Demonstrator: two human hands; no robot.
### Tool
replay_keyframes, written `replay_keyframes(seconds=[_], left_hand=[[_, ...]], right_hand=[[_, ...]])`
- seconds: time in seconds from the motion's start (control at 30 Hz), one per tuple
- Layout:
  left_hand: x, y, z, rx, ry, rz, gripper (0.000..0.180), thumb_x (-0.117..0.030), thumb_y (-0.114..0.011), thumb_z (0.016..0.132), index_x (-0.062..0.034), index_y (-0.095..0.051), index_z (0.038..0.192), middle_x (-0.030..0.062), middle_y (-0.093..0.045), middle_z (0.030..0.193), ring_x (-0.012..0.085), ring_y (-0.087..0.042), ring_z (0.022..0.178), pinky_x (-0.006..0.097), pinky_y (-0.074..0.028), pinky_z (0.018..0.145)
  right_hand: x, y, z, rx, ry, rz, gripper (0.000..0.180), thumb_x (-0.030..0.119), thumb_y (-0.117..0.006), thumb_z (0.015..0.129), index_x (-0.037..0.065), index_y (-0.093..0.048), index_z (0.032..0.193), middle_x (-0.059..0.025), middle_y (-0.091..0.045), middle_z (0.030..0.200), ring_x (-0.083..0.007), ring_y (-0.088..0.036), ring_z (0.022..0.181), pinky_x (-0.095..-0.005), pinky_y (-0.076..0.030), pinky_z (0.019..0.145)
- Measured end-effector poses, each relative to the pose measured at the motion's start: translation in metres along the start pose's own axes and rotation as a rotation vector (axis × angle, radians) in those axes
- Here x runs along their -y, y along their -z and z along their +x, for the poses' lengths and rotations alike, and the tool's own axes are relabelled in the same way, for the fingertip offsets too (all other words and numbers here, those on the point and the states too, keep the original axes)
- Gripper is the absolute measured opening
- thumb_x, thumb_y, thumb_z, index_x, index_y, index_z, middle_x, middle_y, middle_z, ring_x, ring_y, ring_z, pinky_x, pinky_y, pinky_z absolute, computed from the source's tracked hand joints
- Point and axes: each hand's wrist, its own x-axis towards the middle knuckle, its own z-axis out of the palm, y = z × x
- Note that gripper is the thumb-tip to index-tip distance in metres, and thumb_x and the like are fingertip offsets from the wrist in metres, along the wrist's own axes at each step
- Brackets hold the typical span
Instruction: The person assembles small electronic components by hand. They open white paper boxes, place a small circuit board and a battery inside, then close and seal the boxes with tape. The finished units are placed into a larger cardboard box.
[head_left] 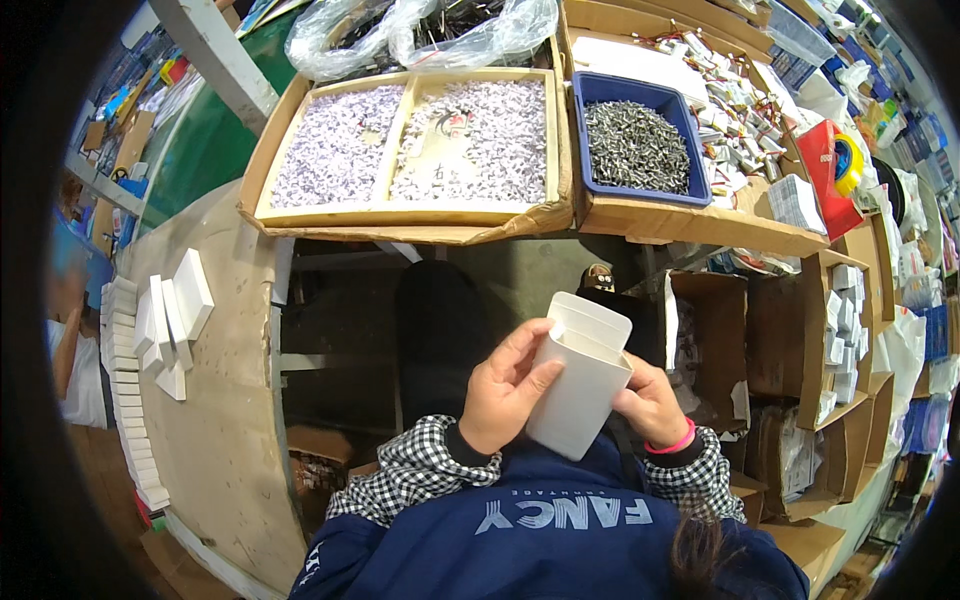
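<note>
White carton, flap raised, held in both hands

Item: one white carton point(575, 400), over the lap, tilted, mouth uppermost. Contents: cannot be told.
Left hand point(508, 388): closed about the carton's left side, thumb on the broad face.
Right hand point(652, 405): fingers on the right side, near the mouth.
Hazards, as judged: thin walls may crease under a hard thumb; the flap point(593, 318) may kink if pushed off its fold; a loosened grip could drop the carton, no worktop being beneath it.
Materials: carton of smooth, matt card, oblong, flap round-cornered. At left, tan worktop point(225, 430), scuffed, with flat white boxes point(192, 295) in a loose cluster. Ahead, blue bin point(590, 183), rigid, plastic-looking, rounded corners, filled with short, grey, metallic-looking pieces point(640, 145); beside it, pale shallow tray point(400, 213), two compartments, strewn with small whitish bits point(335, 145).
</note>
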Motion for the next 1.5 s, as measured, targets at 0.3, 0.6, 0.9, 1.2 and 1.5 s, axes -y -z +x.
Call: replay_keyframes(seconds=[0.3,0.6,0.9,1.2,1.5], left_hand=[[0.004,-0.002,-0.005,0.022,0.018,-0.121,0.047,-0.003,-0.061,0.091,-0.0018,-0.041,0.134,0.0106,-0.054,0.126,0.0172,-0.052,0.117,0.030,-0.039,0.100],[-0.002,0.001,-0.006,0.088,0.014,-0.165,0.047,0.001,-0.062,0.088,-0.0027,-0.043,0.131,0.0098,-0.054,0.126,0.0157,-0.050,0.118,0.030,-0.038,0.101],[0.002,0.000,-0.007,-0.002,-0.027,-0.145,0.038,0.002,-0.064,0.087,-0.0018,-0.049,0.122,0.0097,-0.061,0.113,0.0149,-0.058,0.106,0.028,-0.045,0.093],[0.017,0.001,-0.011,-0.058,-0.147,-0.117,0.030,0.000,-0.061,0.089,-0.0053,-0.054,0.118,0.0091,-0.062,0.109,0.0147,-0.059,0.101,0.029,-0.047,0.089],[0.004,0.010,-0.013,-0.010,-0.075,0.426,0.017,-0.008,-0.057,0.094,-0.0032,-0.056,0.110,0.0080,-0.063,0.098,0.0128,-0.059,0.089,0.027,-0.048,0.077]], right_hand=[[-0.001,0.003,-0.004,-0.128,-0.028,-0.111,0.046,0.008,-0.066,0.086,-0.006,-0.052,0.128,-0.0111,-0.061,0.118,-0.0180,-0.058,0.109,-0.0296,-0.045,0.094],[-0.002,0.001,0.001,-0.175,0.085,0.045,0.045,0.000,-0.073,0.078,-0.003,-0.057,0.121,-0.0090,-0.063,0.110,-0.0165,-0.060,0.102,-0.0321,-0.051,0.090],[-0.002,-0.005,0.001,-0.228,0.042,-0.069,0.043,-0.003,-0.071,0.080,-0.003,-0.056,0.120,-0.0112,-0.064,0.106,-0.0181,-0.063,0.097,-0.0329,-0.054,0.087],[-0.009,-0.016,0.005,-0.353,0.321,-0.413,0.036,0.001,-0.075,0.078,0.002,-0.063,0.112,-0.0125,-0.068,0.099,-0.0166,-0.066,0.088,-0.0278,-0.055,0.076],[0.002,-0.010,-0.005,-0.278,0.165,-0.591,0.024,0.007,-0.075,0.077,0.002,-0.068,0.099,-0.0101,-0.070,0.088,-0.0160,-0.067,0.079,-0.0255,-0.053,0.070]])
